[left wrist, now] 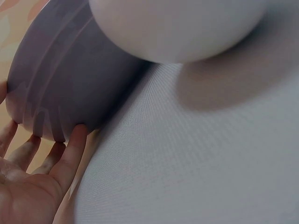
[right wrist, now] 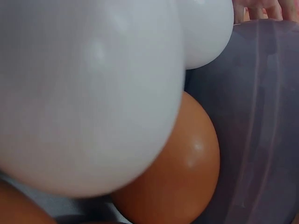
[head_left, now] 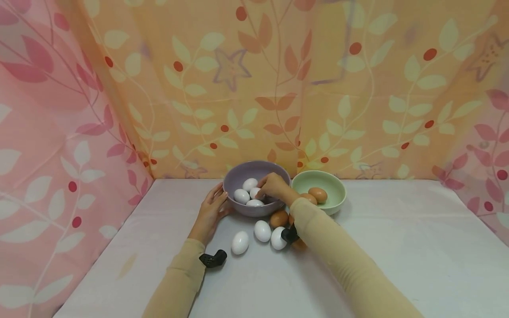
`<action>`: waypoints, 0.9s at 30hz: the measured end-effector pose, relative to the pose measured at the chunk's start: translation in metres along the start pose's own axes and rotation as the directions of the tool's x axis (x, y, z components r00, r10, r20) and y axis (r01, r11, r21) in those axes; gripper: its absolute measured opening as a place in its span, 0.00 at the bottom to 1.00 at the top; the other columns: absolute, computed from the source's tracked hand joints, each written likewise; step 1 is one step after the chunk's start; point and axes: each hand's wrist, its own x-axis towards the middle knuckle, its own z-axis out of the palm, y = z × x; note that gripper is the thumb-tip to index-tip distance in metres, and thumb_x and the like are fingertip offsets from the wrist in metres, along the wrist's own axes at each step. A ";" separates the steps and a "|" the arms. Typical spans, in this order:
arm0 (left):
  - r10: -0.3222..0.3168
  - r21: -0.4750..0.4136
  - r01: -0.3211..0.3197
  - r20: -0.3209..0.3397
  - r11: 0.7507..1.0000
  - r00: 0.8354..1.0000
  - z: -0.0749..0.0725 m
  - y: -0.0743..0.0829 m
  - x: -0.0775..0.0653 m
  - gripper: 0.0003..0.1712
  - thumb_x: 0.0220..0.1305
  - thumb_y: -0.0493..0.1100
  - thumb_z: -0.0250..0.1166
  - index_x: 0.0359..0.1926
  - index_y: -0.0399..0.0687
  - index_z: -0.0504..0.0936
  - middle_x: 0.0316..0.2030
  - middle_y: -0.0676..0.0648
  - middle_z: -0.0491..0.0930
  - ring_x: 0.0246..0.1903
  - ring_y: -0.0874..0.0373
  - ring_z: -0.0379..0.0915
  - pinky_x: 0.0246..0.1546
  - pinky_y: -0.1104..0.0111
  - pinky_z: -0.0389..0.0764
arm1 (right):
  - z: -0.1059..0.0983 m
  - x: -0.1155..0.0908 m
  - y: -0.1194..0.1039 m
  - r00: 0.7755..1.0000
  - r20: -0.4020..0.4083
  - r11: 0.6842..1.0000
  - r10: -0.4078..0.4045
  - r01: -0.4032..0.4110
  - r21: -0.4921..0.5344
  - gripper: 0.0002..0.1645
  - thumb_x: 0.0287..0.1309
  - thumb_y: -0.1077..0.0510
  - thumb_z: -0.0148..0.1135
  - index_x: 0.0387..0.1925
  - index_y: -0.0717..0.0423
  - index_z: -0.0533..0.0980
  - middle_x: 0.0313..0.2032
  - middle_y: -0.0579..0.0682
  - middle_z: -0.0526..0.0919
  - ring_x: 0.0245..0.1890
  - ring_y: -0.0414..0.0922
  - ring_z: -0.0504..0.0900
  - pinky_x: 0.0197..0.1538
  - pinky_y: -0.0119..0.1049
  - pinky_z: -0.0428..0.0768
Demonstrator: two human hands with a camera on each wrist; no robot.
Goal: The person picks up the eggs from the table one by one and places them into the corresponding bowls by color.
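Observation:
A purple bowl (head_left: 254, 212) stands near the back of the table with several white eggs in it, one of them a white egg (head_left: 241, 196) at its left. My right hand (head_left: 275, 185) reaches over its near rim, fingertips down, and pinches a white egg (head_left: 256, 193) among the others. Against the bowl's left side, my left hand (head_left: 210, 211) rests with fingers spread. The left wrist view shows its fingertips (left wrist: 79, 130) touching the outer wall of the bowl (left wrist: 70, 70). The right wrist view is filled by eggs on the table, hiding the right hand.
A green bowl (head_left: 338, 203) holding brown eggs (head_left: 318, 194) stands right of the purple one. In front lie white eggs (head_left: 240, 243) and brown eggs (head_left: 279, 218), some partly hidden by the right forearm. A patterned curtain (head_left: 254, 88) hangs behind the table (head_left: 246, 291).

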 end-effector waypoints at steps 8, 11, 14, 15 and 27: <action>-0.006 -0.005 0.006 0.005 1.000 1.000 0.000 -0.001 -0.001 0.32 0.75 0.42 0.56 0.76 0.51 0.58 0.76 0.44 0.56 0.69 0.49 0.62 0.61 0.49 0.75 | 0.001 -0.003 -0.002 1.000 0.015 1.000 0.019 -0.018 -0.023 0.20 0.43 0.63 0.78 0.42 0.63 0.86 0.36 0.53 0.89 0.25 0.37 0.76 0.31 0.24 0.75; -0.007 -0.004 0.007 0.010 1.000 1.000 -0.001 0.000 -0.001 0.32 0.75 0.42 0.55 0.76 0.50 0.58 0.76 0.44 0.56 0.69 0.48 0.62 0.61 0.49 0.75 | 0.001 -0.003 -0.003 1.000 0.012 0.999 0.020 -0.019 -0.040 0.20 0.43 0.63 0.78 0.43 0.62 0.86 0.37 0.53 0.89 0.25 0.37 0.76 0.31 0.24 0.74; -0.005 -0.004 0.005 0.010 1.000 1.000 -0.001 0.000 0.000 0.32 0.75 0.42 0.55 0.76 0.51 0.58 0.76 0.45 0.56 0.69 0.48 0.62 0.62 0.48 0.74 | 0.001 -0.003 -0.003 1.000 0.003 0.999 0.024 -0.024 -0.040 0.21 0.43 0.63 0.78 0.43 0.62 0.86 0.39 0.54 0.89 0.27 0.38 0.78 0.34 0.25 0.76; -0.004 -0.003 0.004 0.011 1.000 1.000 -0.001 0.000 0.000 0.32 0.75 0.42 0.55 0.76 0.50 0.58 0.76 0.45 0.56 0.70 0.48 0.62 0.62 0.48 0.74 | 0.001 -0.003 -0.003 1.000 -0.003 0.999 0.023 -0.023 -0.038 0.21 0.43 0.63 0.78 0.43 0.62 0.86 0.39 0.54 0.90 0.28 0.39 0.79 0.35 0.26 0.77; 0.008 0.002 -0.008 0.013 1.000 1.000 -0.002 0.000 0.001 0.32 0.74 0.42 0.56 0.75 0.50 0.59 0.76 0.45 0.57 0.69 0.48 0.63 0.58 0.51 0.77 | -0.005 -0.029 -0.014 0.997 -0.059 0.970 -0.058 0.070 0.232 0.24 0.51 0.60 0.76 0.51 0.62 0.83 0.47 0.56 0.88 0.48 0.46 0.86 0.47 0.32 0.83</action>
